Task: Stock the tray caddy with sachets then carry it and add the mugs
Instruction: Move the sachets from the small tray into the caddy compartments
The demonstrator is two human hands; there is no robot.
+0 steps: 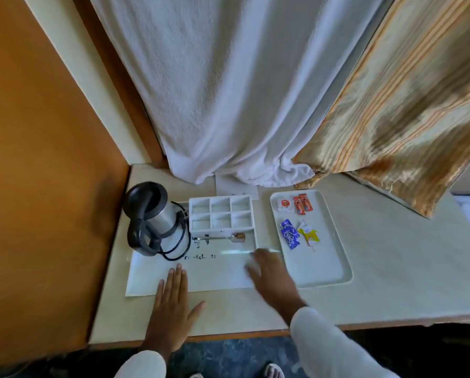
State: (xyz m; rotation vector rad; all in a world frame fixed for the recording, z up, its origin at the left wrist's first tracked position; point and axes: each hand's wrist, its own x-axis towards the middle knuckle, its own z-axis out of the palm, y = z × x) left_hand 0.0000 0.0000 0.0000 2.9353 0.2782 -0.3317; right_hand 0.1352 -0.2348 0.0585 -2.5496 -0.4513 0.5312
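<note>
A white caddy (220, 229) with six empty compartments stands on a flat white tray (146, 279) beside a kettle. To its right, a second white tray (326, 271) holds sachets: red ones (302, 204), a round white one (284, 204), blue ones (290, 234) and a yellow one (309, 234). My left hand (174, 298) lies flat, fingers spread, on the near edge of the flat tray. My right hand (269, 274), blurred and holding nothing, hovers between the two trays, near the sachet tray's left rim. No mugs are in view.
A steel and black kettle (149, 216) with its coiled cord sits at the left by an orange wall panel. A spoon (223, 237) lies in front of the caddy. White and striped curtains (255, 105) hang onto the back of the counter (392, 268).
</note>
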